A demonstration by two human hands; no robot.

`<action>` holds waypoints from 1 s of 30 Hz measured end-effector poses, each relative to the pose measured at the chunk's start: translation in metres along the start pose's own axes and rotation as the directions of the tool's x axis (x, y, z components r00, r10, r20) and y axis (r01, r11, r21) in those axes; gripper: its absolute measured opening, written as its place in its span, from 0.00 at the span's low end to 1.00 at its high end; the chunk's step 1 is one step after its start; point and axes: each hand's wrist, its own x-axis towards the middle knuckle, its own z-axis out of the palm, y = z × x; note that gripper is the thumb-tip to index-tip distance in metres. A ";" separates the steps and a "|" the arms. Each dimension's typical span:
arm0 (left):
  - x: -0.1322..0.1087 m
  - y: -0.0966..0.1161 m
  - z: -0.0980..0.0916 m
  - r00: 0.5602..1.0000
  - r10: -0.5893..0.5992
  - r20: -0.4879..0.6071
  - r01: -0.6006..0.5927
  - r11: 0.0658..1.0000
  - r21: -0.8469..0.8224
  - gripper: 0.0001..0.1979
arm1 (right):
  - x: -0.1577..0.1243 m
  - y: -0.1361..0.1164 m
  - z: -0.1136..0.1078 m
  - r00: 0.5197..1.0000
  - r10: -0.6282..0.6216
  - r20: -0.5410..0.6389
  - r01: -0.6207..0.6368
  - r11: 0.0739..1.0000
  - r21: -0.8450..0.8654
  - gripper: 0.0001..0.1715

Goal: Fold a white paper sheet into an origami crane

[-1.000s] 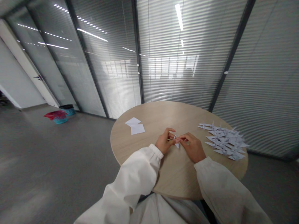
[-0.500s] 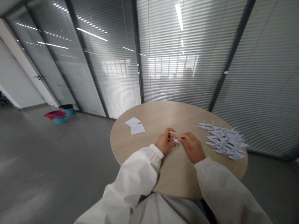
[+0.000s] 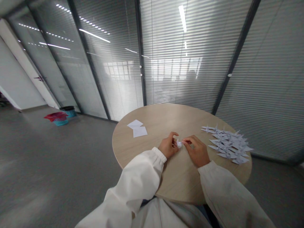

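Between my two hands, over the middle of the round table (image 3: 175, 186), is a small white paper crane (image 3: 179, 144). My left hand (image 3: 168, 145) has its fingers curled around the crane's left side, with the index finger raised and bent above it. My right hand (image 3: 196, 150) pinches the crane's right side between thumb and fingertips. Parts of the crane are hidden behind my fingers. To the right, a group of several finished paper cranes (image 3: 229, 144) lies close together, their pointed wings overlapping.
Two white paper sheets (image 3: 140, 131) lie partly overlapped on the table's left side. A glass partition with blinds (image 3: 175, 85) stands behind the table. On the floor at left are a bin with a red liner (image 3: 57, 117) and a bin with a black liner (image 3: 68, 110).
My left thumb and fingers have shifted slightly, so more of the paper crane shows, with a point standing up. My right hand keeps its pinch in nearly the same place.
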 end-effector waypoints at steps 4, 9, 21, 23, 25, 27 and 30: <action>0.001 -0.007 0.002 1.000 -0.009 -0.016 0.010 1.000 0.022 0.26 | 0.003 0.004 -0.006 0.982 0.161 -0.098 -0.156 0.986 0.058 0.11; 0.003 -0.013 -0.001 1.000 -0.012 -0.028 0.014 0.998 0.063 0.27 | 0.015 0.032 -0.018 0.885 0.454 -0.104 -0.448 0.891 0.072 0.14; 0.002 -0.014 -0.003 0.999 0.039 0.020 -0.041 0.992 0.118 0.27 | 0.068 0.073 -0.059 0.747 0.664 -0.032 -0.483 0.509 -0.713 0.16; 0.001 -0.012 -0.003 0.998 0.042 0.037 -0.046 0.990 0.131 0.27 | 0.070 0.082 -0.060 0.689 0.724 -0.032 -0.491 0.435 -0.755 0.17; 0.001 -0.011 -0.003 0.998 0.045 0.047 -0.051 0.988 0.145 0.27 | 0.070 0.091 -0.058 0.645 0.763 -0.044 -0.505 0.383 -0.773 0.18; 0.000 -0.010 -0.003 0.998 0.048 0.048 -0.055 0.986 0.156 0.27 | 0.070 0.098 -0.056 0.628 0.777 -0.036 -0.507 0.373 -0.777 0.18; -0.001 -0.009 -0.003 0.998 0.047 0.045 -0.054 0.984 0.169 0.27 | 0.070 0.105 -0.051 0.621 0.783 -0.029 -0.511 0.377 -0.772 0.17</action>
